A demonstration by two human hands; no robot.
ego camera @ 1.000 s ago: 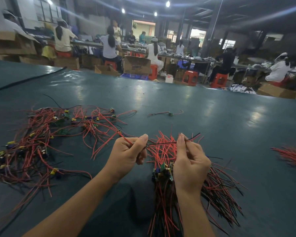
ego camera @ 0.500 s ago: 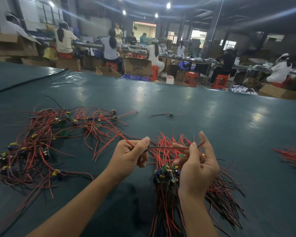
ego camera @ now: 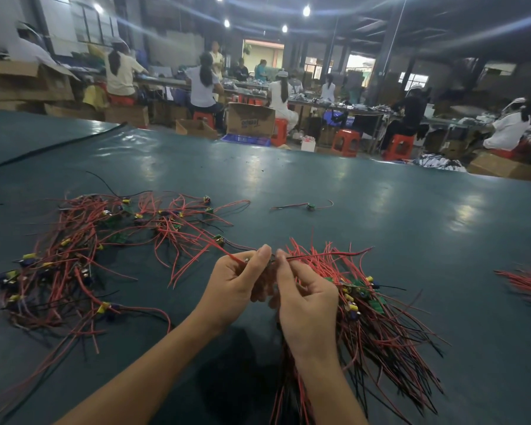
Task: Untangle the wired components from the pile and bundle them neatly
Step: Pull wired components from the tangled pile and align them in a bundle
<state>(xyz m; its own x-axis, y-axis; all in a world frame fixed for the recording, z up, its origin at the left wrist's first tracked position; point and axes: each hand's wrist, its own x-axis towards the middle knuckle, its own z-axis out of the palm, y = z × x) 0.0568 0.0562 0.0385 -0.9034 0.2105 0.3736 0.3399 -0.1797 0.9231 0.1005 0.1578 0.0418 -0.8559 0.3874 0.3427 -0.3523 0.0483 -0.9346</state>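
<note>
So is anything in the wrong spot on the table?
One wired component lies all alone on the table, farther back than the tangled pile and the bundle. It looks like a stray, because the other pieces sit together in heaps.
</note>
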